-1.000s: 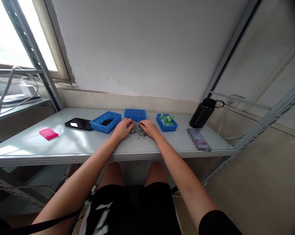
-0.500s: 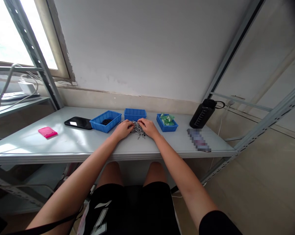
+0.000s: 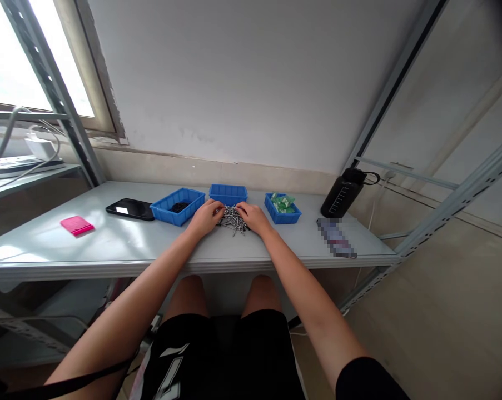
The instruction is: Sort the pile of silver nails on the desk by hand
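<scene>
A heap of thin, silvery metal pieces (image 3: pixel 233 221), shaped like rivets or screws, lies on the table between my hands. My left hand (image 3: pixel 208 216) touches the heap's left side, its fingers bent and closed at the tips. On the other side, my right hand (image 3: pixel 254 216) has curled fingers closed over the heap's right edge. What either set of fingertips pinches is too small to make out. Just behind the heap stands a blue bin (image 3: pixel 228 193). To the left is another blue bin (image 3: pixel 167 212) with small black parts (image 3: pixel 178 207) in it.
A third blue bin (image 3: pixel 287 217) at the right holds green-and-clear packets (image 3: pixel 283 203). A black bottle (image 3: pixel 341 194) and a blurred flat item (image 3: pixel 335 238) are farther right. A black phone (image 3: pixel 129 209) and a pink case (image 3: pixel 76 225) lie left. A wall rises behind the table (image 3: pixel 121 244).
My left hand has drawn back slightly to the left, showing more of the heap. My right hand stays at the heap's right edge. The whole view has shifted a little.
</scene>
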The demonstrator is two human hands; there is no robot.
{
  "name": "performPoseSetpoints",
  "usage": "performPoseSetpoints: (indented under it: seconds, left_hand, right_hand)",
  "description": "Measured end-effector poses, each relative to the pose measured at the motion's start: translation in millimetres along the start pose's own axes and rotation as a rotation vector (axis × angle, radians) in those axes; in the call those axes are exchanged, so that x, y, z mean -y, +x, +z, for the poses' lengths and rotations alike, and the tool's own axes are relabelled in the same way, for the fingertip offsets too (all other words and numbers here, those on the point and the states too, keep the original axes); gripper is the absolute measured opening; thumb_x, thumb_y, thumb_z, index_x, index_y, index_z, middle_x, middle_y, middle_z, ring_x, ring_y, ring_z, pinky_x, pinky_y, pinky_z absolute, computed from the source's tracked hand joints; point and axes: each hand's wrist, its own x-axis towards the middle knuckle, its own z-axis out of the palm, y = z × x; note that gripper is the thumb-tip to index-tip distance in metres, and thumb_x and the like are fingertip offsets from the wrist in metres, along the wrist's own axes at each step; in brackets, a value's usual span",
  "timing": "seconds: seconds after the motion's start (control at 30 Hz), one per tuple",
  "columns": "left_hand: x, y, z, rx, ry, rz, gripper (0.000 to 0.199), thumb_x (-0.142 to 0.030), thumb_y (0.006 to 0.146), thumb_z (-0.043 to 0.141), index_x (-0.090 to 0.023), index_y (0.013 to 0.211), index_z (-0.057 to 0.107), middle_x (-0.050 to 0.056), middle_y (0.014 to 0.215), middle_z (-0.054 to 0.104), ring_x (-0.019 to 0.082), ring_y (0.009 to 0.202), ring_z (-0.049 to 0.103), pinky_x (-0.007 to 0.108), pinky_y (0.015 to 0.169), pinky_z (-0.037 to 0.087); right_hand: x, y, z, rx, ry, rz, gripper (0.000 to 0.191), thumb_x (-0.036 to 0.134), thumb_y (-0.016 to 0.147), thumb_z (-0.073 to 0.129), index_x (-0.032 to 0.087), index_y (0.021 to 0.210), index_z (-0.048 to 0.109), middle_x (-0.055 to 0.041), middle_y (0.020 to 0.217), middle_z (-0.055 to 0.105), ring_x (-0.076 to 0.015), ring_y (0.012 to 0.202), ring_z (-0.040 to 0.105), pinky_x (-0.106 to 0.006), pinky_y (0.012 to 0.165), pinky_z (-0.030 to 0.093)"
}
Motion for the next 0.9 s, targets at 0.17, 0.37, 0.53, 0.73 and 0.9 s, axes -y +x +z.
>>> performPoseSetpoints:
  seconds: [0.17,0.37,0.53,0.73,0.9]
  left_hand:
    - [-5.1,-0.2,-2.4,-0.027,-0.032,0.034,0.025,-0.034,0.090,0.044,-0.017,0.089,0.063,0.004,0.085,0.057,0.016,0.075,0.055,0.030,0.073,0.043]
    - [-7.0,-0.7,-1.6,-0.015,-0.058,0.079,0.025,-0.035,0.090,0.045,-0.018,0.092,0.064,0.003,0.086,0.058,0.015,0.075,0.055,0.028,0.073,0.044]
    - [-3.4,-0.3,-0.2,-0.033,-0.050,0.059,0.026,-0.036,0.089,0.045,-0.018,0.091,0.064,0.004,0.083,0.057,0.016,0.073,0.055,0.029,0.072,0.044]
    - [0.2,-0.3,1.7,-0.022,-0.029,0.018,0.025,-0.034,0.087,0.046,-0.018,0.089,0.064,0.004,0.085,0.057,0.016,0.072,0.055,0.030,0.072,0.045]
    - [2.3,-0.9,3.6,0.046,0.003,0.008,0.023,-0.032,0.085,0.048,-0.019,0.086,0.066,0.004,0.083,0.057,0.018,0.073,0.056,0.030,0.072,0.045]
  right_hand:
    - [4.2,-1.4,-0.8,0.073,-0.052,-0.017,0.021,0.029,0.095,0.043,0.023,0.098,0.063,-0.0045,0.096,0.070,-0.0188,0.086,0.063,-0.025,0.071,0.039]
    - [7.8,-1.1,-1.1,0.102,-0.072,-0.034,0.020,0.030,0.094,0.046,0.022,0.095,0.065,-0.0057,0.096,0.070,-0.0195,0.086,0.063,-0.026,0.071,0.039]
    - [5.7,-1.1,-1.7,0.076,-0.049,-0.024,0.020,0.030,0.094,0.045,0.022,0.096,0.064,-0.0053,0.097,0.070,-0.0192,0.088,0.063,-0.025,0.072,0.039]
    - [-1.4,0.3,1.0,0.019,0.003,0.008,0.022,0.031,0.095,0.043,0.024,0.100,0.063,-0.0032,0.097,0.070,-0.0185,0.088,0.063,-0.025,0.074,0.041]
    - [-7.3,3.4,5.2,-0.040,0.050,0.029,0.026,0.034,0.095,0.039,0.023,0.104,0.062,-0.0030,0.093,0.070,-0.0182,0.085,0.064,-0.025,0.075,0.042]
